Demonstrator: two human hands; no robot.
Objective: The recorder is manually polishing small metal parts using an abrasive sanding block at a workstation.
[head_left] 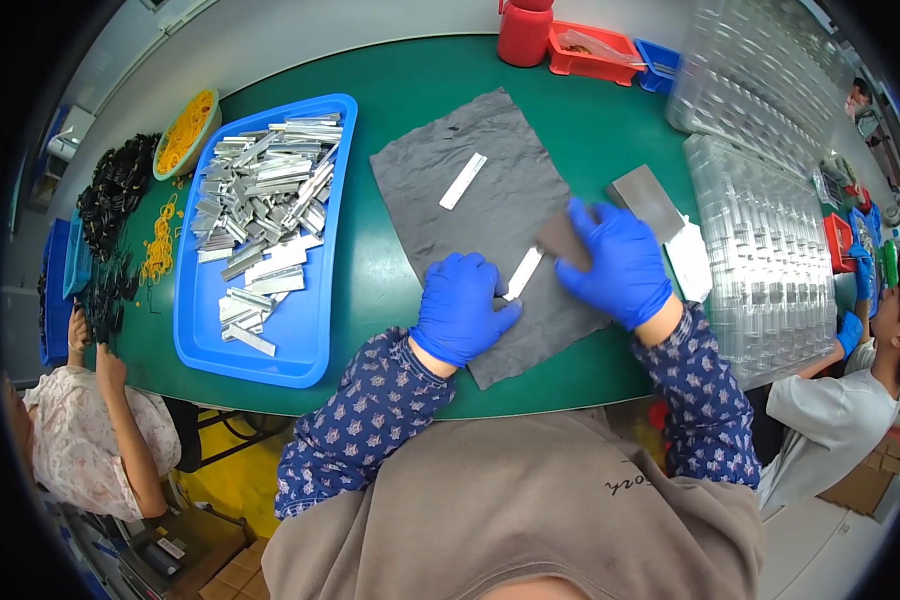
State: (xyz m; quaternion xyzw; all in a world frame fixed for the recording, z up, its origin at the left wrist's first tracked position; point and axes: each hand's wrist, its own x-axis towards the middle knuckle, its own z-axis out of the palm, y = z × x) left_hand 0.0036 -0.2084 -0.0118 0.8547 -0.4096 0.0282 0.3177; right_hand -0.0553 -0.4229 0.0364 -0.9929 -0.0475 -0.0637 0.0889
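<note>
Both my hands wear blue gloves and work over a dark grey sheet (430, 165) on the green table. My left hand (460, 308) is closed at the near end of a narrow silvery metal strip (525, 272), its thumb and fingers pressing there. My right hand (615, 262) grips a flat brown-grey pad, perhaps a sanding pad (560, 241), which lies against the strip's far end. A second metal strip (463, 181) rests alone farther up the sheet. Just beyond my right hand lies a grey-brown rectangular block (648, 200), with a crumpled white piece (688, 262) beside it.
A blue tray (315, 340) heaped with metal strips stands left. Clear plastic trays (760, 250) stack at right. Yellow bands (160, 245), black cords (115, 195), a red bin (595, 62) and a red container (524, 35) surround the work. Co-workers sit on both sides.
</note>
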